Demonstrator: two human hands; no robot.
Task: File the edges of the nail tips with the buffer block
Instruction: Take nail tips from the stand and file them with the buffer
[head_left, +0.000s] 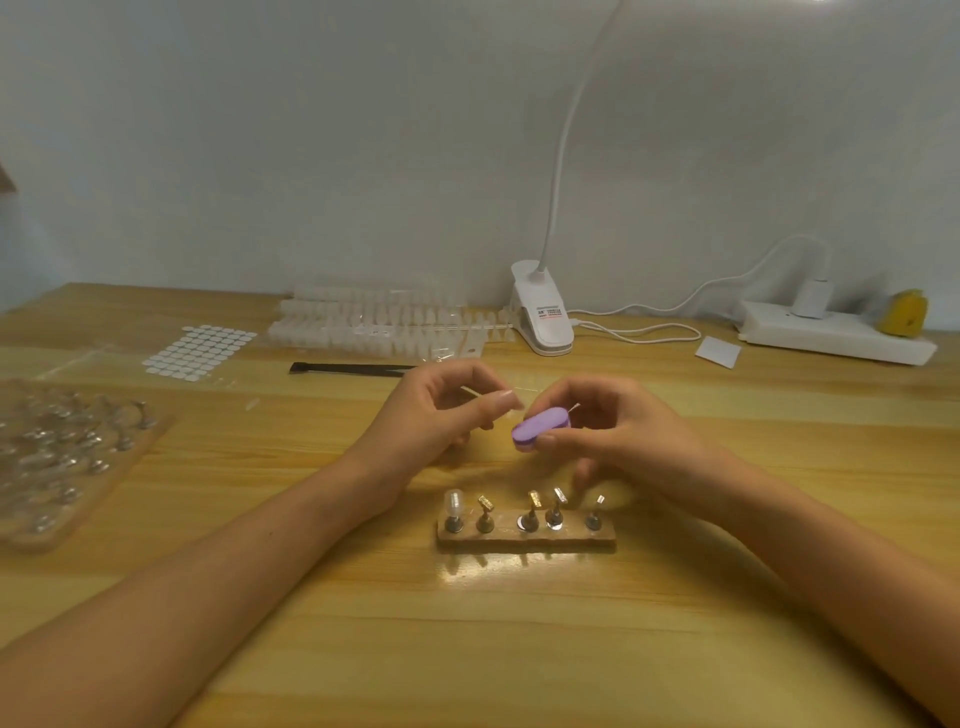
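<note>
My right hand (608, 431) grips a small purple oval buffer block (540, 427) between thumb and fingers above the table's middle. My left hand (441, 415) pinches a small clear nail tip (511, 407) at its fingertips, right beside the block's left end; whether tip and block touch I cannot tell. Below both hands a wooden stand (525, 538) carries several metal holders, and one clear nail tip (453, 503) sits on the leftmost holder.
Strips of clear nail tips (374, 325) lie at the back, with a sticker sheet (200, 351) and a black tool (353, 369) nearby. A tray of metal holders (62, 447) is at left. A clip lamp (543, 317) and power strip (836, 338) stand at the back right.
</note>
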